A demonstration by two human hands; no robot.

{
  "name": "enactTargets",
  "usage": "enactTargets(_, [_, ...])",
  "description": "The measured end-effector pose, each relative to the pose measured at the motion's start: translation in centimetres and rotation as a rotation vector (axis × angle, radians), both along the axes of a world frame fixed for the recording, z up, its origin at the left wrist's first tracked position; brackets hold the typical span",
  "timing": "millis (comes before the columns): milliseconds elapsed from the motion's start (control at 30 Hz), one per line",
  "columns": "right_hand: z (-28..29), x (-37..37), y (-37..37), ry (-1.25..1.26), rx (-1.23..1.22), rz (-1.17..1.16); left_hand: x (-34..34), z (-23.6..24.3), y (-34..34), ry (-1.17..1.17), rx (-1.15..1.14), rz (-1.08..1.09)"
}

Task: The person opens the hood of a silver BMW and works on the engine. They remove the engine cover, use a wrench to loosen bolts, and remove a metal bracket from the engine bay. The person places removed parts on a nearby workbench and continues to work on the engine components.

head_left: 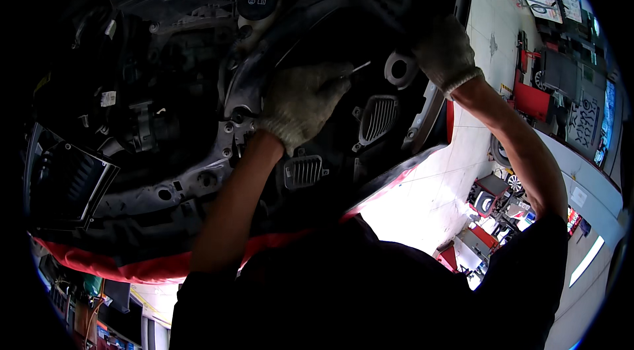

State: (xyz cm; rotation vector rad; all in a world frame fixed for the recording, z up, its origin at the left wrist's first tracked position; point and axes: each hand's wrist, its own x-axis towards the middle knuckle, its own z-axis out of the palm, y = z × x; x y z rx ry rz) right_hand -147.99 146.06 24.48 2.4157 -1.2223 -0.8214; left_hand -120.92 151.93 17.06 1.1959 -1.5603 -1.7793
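Observation:
My left hand (300, 102), in a grey knit glove, is closed on a thin pale rod (362, 65) over the open engine bay (188, 172). It is beside an oval metal ring (399, 70) and above two slatted grilles (380, 119) (304, 172). My right hand (446, 56), also gloved, is raised at the bay's right edge; its fingers are lost in shadow among dark parts. A reservoir (257, 6) with a black cap and yellow label sits behind my left hand.
A red cover (112, 257) lines the car's front edge. An open black box (66, 185) sits at the bay's left. To the right lie a pale tiled floor (422, 191), red carts (531, 99), a wheel (514, 182) and workshop equipment.

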Motion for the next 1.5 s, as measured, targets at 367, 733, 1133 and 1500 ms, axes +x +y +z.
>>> enactTargets(367, [-0.3, 1.3, -1.9, 0.036, 0.181, -0.116, 4.9, -0.1, 6.3, -0.159, -0.097, -0.031])
enactTargets(733, [7.4, 1.2, -1.6, -0.386, 0.108, -0.076, 6.0, 0.2, 5.5, -0.069, 0.230, 0.208])
enactTargets(1133, [5.5, -1.6, 1.3, -0.656, -0.053, -0.224, -3.5, 2.8, -2.0, -0.254, -0.345, 0.069])
enactTargets(1500, [6.8, -3.1, 5.7, -1.204, -0.151, -0.699, -14.6, 4.1, -9.6, -0.710, -0.809, -0.353])
